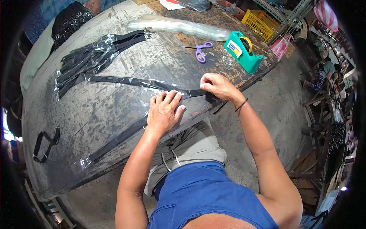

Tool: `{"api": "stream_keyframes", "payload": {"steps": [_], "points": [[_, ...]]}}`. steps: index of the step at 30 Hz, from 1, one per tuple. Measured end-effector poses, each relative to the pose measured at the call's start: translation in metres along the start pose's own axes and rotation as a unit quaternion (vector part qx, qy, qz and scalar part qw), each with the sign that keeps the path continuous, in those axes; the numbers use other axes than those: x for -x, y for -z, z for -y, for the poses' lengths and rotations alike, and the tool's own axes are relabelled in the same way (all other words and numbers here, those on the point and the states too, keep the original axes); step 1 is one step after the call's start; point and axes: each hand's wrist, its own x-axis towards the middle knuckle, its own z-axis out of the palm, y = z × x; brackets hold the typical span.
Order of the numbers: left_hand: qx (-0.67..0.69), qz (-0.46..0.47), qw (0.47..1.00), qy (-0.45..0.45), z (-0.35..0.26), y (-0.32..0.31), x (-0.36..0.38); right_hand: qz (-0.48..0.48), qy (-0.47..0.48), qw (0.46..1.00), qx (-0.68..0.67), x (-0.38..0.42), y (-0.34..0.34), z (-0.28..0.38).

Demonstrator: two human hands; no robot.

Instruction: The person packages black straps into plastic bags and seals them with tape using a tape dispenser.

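A black strap [131, 81] in a clear plastic sleeve lies across the table in front of me. My left hand [164, 111] rests flat near its right part, fingers spread, fingertips on the plastic. My right hand [220, 87] is closed with curled fingers at the strap's right end; the exact grip is partly hidden. Another sleeved black strap [118, 140] runs along the near edge and passes beneath my left hand. Farther back lies a pile of sleeved black straps [87, 57]. Purple-handled scissors [199, 49] lie partly open beyond my right hand.
A green tape dispenser [244, 53] stands at the table's right edge. Clear plastic sleeves [183, 26] lie at the back. A looped black strap [46, 145] sits at far left. Behind are a heap of black straps [72, 23] and a yellow crate [259, 24]. Another person [326, 74] sits far right.
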Motion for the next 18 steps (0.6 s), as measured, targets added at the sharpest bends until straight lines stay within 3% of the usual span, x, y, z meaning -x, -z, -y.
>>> {"api": "stream_keyframes", "payload": {"steps": [1, 3, 7, 14, 18], "points": [[-0.002, 0.000, 1.000, 0.001, 0.000, 0.000, 0.000, 0.001, 0.002, 1.000, -0.001, -0.005, 0.002, 0.005], [-0.005, 0.004, 1.000, 0.001, -0.001, 0.001, -0.001, 0.130, 0.013, 0.990, -0.051, -0.019, 0.001, 0.014], [-0.006, 0.000, 1.000, -0.003, 0.000, 0.001, 0.000, 0.235, -0.015, 0.969, -0.068, -0.048, -0.008, 0.013], [-0.001, 0.005, 1.000, -0.002, 0.001, -0.001, -0.001, 0.314, -0.031, 0.949, -0.029, -0.070, -0.015, 0.012], [-0.001, 0.008, 1.000, -0.003, 0.001, 0.000, -0.001, 0.313, -0.033, 0.949, -0.009, -0.074, -0.017, 0.015]]}}
